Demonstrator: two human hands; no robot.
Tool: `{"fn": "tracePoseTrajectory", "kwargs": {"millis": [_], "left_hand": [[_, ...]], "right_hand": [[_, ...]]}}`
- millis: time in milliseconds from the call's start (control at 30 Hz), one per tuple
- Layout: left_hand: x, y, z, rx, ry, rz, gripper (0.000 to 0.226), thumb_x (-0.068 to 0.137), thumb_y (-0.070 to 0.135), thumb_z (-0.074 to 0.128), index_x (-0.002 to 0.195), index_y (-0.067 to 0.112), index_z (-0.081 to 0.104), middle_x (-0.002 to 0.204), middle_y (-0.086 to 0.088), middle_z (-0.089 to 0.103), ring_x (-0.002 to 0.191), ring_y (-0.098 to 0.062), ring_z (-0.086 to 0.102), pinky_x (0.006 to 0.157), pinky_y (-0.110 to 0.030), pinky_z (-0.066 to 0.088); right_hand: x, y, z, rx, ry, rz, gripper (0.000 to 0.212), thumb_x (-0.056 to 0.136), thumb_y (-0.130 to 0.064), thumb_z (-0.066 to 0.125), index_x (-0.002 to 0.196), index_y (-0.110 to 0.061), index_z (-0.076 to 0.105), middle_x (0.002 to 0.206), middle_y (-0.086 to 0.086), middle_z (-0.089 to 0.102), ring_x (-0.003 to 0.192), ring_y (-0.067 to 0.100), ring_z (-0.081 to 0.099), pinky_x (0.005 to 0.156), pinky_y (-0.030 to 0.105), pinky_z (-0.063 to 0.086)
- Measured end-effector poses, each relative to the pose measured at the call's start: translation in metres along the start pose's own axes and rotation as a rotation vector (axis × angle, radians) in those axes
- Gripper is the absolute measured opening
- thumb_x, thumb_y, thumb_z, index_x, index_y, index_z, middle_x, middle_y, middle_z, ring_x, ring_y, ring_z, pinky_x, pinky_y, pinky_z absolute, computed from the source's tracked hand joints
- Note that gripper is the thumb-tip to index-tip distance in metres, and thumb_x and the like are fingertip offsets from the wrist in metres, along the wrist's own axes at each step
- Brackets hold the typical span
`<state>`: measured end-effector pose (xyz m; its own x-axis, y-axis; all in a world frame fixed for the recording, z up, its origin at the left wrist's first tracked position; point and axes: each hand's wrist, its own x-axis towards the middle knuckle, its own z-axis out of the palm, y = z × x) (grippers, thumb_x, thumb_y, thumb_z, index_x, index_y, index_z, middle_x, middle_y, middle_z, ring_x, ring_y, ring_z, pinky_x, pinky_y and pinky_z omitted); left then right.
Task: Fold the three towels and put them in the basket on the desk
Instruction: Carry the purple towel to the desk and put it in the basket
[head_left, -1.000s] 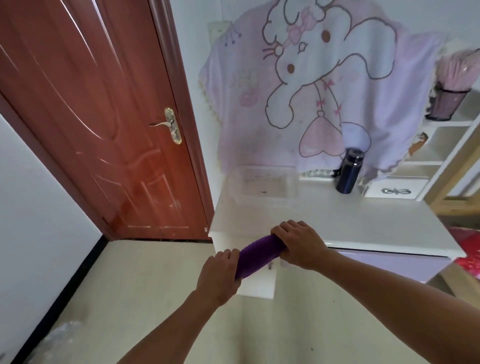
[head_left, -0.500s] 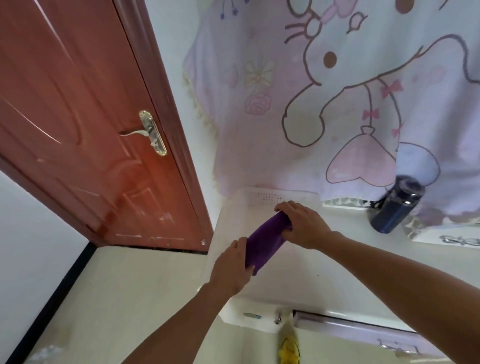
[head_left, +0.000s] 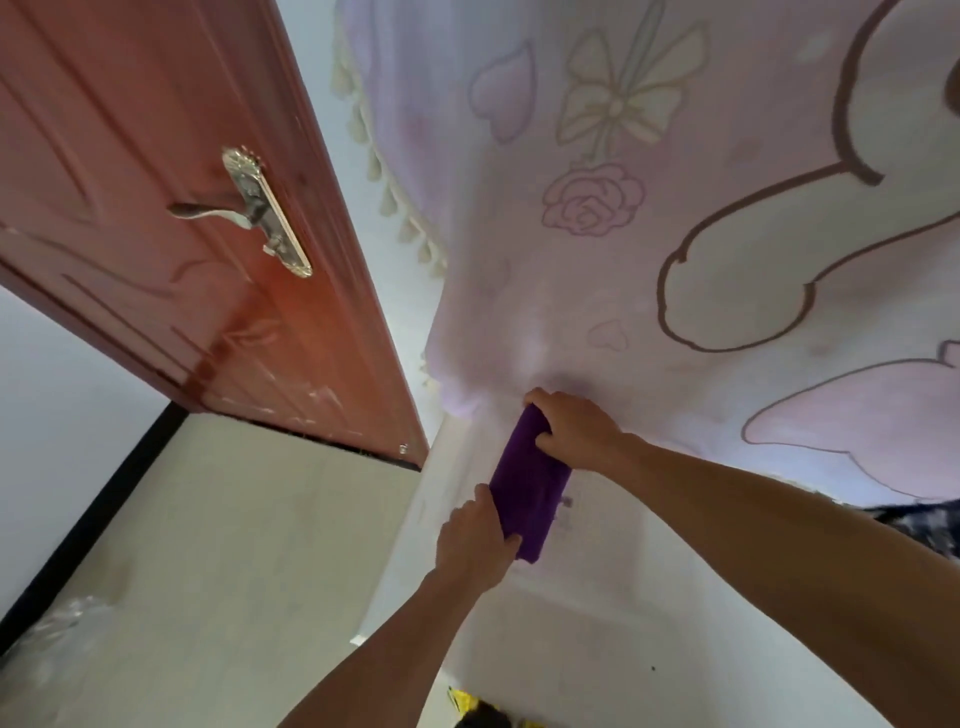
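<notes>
A folded purple towel (head_left: 527, 480) lies lengthwise inside the translucent white basket (head_left: 415, 525) on the white desk (head_left: 649, 649). My left hand (head_left: 475, 540) grips the towel's near end. My right hand (head_left: 571, 434) grips its far end, close to the basket's back wall. The basket's walls are pale and hard to make out against the desk. No other towels are in view.
A pink cartoon blanket (head_left: 675, 234) with a tasselled edge hangs on the wall right behind the basket. A red-brown door (head_left: 171, 218) with a metal handle stands to the left. A dark bottle (head_left: 924, 525) is partly visible at the right edge. Beige floor lies below left.
I have stepped closer and both hands have carried the purple towel forward from the desk's front edge, lowering it into the basket.
</notes>
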<state>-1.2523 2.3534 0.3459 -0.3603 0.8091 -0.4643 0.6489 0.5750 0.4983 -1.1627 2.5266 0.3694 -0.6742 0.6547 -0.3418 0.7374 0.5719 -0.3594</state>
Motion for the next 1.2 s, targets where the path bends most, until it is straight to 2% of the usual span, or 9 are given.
{"fn": "tracePoseTrajectory", "kwargs": {"millis": [233, 400, 500, 600, 667, 767, 833, 967, 1200], "left_hand": [[0.016, -0.007, 0.010, 0.380, -0.043, 0.064, 0.056, 0.092, 0.038, 0.058, 0.134, 0.007, 0.036, 0.119, -0.009, 0.061, 0.103, -0.024, 0.059, 0.088, -0.032, 0.049], [0.009, -0.016, 0.004, 0.435, 0.010, 0.231, 0.035, 0.093, 0.023, 0.056, 0.125, 0.013, 0.047, 0.126, -0.008, 0.050, 0.107, -0.022, 0.049, 0.092, -0.029, 0.044], [0.003, -0.028, 0.001, 0.482, -0.003, 0.397, 0.026, 0.098, 0.024, 0.046, 0.120, 0.013, 0.053, 0.128, -0.009, 0.049, 0.111, -0.023, 0.048, 0.097, -0.032, 0.042], [-0.004, -0.038, -0.001, 0.523, -0.089, 0.478, 0.044, 0.101, 0.040, 0.022, 0.121, 0.015, 0.053, 0.129, -0.008, 0.049, 0.114, -0.024, 0.047, 0.100, -0.036, 0.039], [-0.010, -0.043, 0.000, 0.558, -0.141, 0.503, 0.058, 0.096, 0.047, 0.013, 0.131, 0.016, 0.048, 0.133, -0.010, 0.046, 0.120, -0.027, 0.044, 0.104, -0.039, 0.036], [-0.009, -0.049, 0.005, 0.614, -0.119, 0.496, 0.055, 0.098, 0.050, 0.020, 0.131, 0.018, 0.051, 0.133, -0.011, 0.051, 0.124, -0.031, 0.048, 0.105, -0.041, 0.038], [-0.007, -0.046, 0.004, 0.611, -0.138, 0.474, 0.058, 0.099, 0.054, 0.021, 0.140, 0.020, 0.042, 0.142, -0.011, 0.044, 0.132, -0.031, 0.040, 0.110, -0.043, 0.031], [0.002, -0.039, 0.004, 0.651, -0.210, 0.435, 0.065, 0.096, 0.062, 0.017, 0.140, 0.019, 0.040, 0.140, -0.010, 0.043, 0.125, -0.030, 0.041, 0.109, -0.042, 0.030], [0.014, -0.035, 0.004, 0.691, -0.362, 0.407, 0.066, 0.095, 0.064, 0.014, 0.141, 0.024, 0.040, 0.141, -0.013, 0.040, 0.126, -0.035, 0.041, 0.107, -0.043, 0.030]], "right_hand": [[0.041, -0.008, 0.037, -0.107, -0.172, 0.062, 0.038, 0.085, -0.003, 0.049, 0.121, -0.016, 0.053, 0.109, 0.008, 0.063, 0.093, 0.025, 0.059, 0.076, 0.037, 0.052], [0.046, -0.012, 0.051, -0.199, -0.140, 0.091, 0.043, 0.088, -0.004, 0.050, 0.128, -0.020, 0.048, 0.119, 0.005, 0.061, 0.102, 0.026, 0.061, 0.076, 0.036, 0.050], [0.039, -0.015, 0.039, -0.274, 0.029, 0.008, 0.038, 0.090, -0.014, 0.056, 0.127, -0.020, 0.049, 0.122, 0.005, 0.057, 0.110, 0.027, 0.056, 0.078, 0.036, 0.048], [0.022, -0.007, 0.032, -0.305, 0.200, -0.084, 0.039, 0.092, -0.014, 0.053, 0.131, -0.020, 0.055, 0.130, 0.007, 0.053, 0.124, 0.028, 0.046, 0.084, 0.038, 0.050], [0.010, -0.002, 0.037, -0.286, 0.085, -0.110, 0.052, 0.093, -0.008, 0.050, 0.142, -0.023, 0.046, 0.140, 0.006, 0.045, 0.129, 0.026, 0.040, 0.090, 0.038, 0.050], [0.006, -0.005, 0.052, -0.303, -0.075, -0.078, 0.075, 0.089, -0.003, 0.055, 0.153, -0.024, 0.024, 0.156, 0.006, 0.023, 0.142, 0.027, 0.023, 0.106, 0.039, 0.041], [0.011, -0.009, 0.061, -0.277, -0.096, -0.011, 0.084, 0.087, -0.002, 0.059, 0.155, -0.023, 0.015, 0.158, 0.007, 0.015, 0.144, 0.028, 0.018, 0.108, 0.039, 0.039], [0.020, -0.014, 0.081, -0.196, -0.128, 0.098, 0.087, 0.086, -0.003, 0.056, 0.156, -0.024, 0.009, 0.158, 0.008, 0.010, 0.144, 0.029, 0.014, 0.101, 0.041, 0.045], [0.029, -0.008, 0.088, -0.229, -0.146, 0.100, 0.085, 0.086, -0.004, 0.052, 0.156, -0.027, 0.009, 0.156, 0.007, 0.013, 0.141, 0.027, 0.018, 0.099, 0.041, 0.045]]}}
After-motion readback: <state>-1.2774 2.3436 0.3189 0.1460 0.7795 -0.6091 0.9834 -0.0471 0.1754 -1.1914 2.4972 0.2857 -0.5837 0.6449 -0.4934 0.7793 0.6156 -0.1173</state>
